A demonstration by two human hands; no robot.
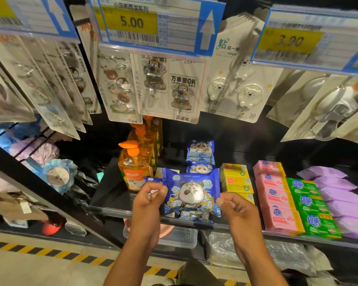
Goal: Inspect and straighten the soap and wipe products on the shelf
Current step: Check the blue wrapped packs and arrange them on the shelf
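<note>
A blue pack of panda wipes point(191, 195) is held up over the front edge of the black shelf point(110, 201). My left hand point(150, 198) pinches its left edge and my right hand point(235, 205) pinches its right edge. More panda wipe packs point(201, 150) stand in a row behind it. To the right lie yellow soap boxes point(236, 178), pink soap bars point(277, 197), green soap bars point(310, 207) and purple packs point(339, 195). Orange pump bottles point(134, 162) stand to the left.
Carded adhesive hooks point(174, 87) hang from pegs above the shelf, under price tags point(153, 23). Bath sponges point(56, 174) sit in the bay to the left. A clear plastic box point(180, 237) is on the lower shelf. Striped hazard tape point(50, 251) marks the floor.
</note>
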